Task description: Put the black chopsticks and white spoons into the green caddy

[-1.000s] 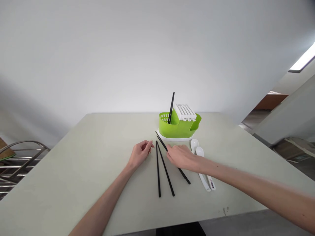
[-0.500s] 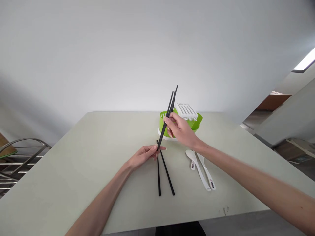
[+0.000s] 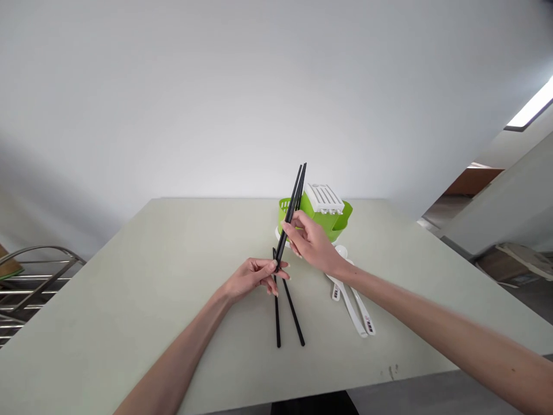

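Observation:
A small bundle of black chopsticks [image 3: 292,199] slants up over the table, held by both hands. My right hand [image 3: 311,242] pinches the bundle around its middle. Lower down, my left hand [image 3: 253,278] grips its bottom end between thumb and fingers. Two more black chopsticks [image 3: 294,317] lie on the table under my left hand, their far ends close together and near ends apart. Behind the bundle stands a green and white cutlery holder [image 3: 325,199], partly covered by my right hand.
White spoons [image 3: 352,311] lie in a loose pile to the right, partly beneath my right forearm. The pale table [image 3: 194,242] meets a wall at its far edge. A metal rack [image 3: 38,276] stands beyond the left edge.
My right hand has slid a little down and left with the chopsticks. The upper tips of the bundle now sit nearly level, where one stuck out higher before.

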The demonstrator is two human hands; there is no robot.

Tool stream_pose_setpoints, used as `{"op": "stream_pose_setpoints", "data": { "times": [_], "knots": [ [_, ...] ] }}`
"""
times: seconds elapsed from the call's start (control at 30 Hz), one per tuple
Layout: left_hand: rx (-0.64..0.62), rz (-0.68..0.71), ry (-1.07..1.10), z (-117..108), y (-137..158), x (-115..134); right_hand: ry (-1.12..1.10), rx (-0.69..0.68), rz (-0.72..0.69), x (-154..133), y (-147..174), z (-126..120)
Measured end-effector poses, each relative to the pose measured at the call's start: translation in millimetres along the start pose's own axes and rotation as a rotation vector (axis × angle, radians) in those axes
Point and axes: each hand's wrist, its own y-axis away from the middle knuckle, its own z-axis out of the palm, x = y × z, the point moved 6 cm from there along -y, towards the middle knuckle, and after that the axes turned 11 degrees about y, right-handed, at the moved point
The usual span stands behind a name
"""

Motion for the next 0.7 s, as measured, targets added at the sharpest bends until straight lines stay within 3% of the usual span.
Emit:
{"op": "stream_pose_setpoints", "data": {
  "times": [0.27,0.5,0.7],
  "knots": [
    [-0.031,0.014,-0.025,0,-1,2,0.059,-0.049,0.007,3,-1,-4],
    [-0.047,-0.006,-0.074,0,-1,0,0.034,0.13,0.041,-15,-12,-43],
    [-0.012,0.032,-0.038,-4,-2,0,0.108,0.153,0.004,-23,-5,-56]
  ]
}}
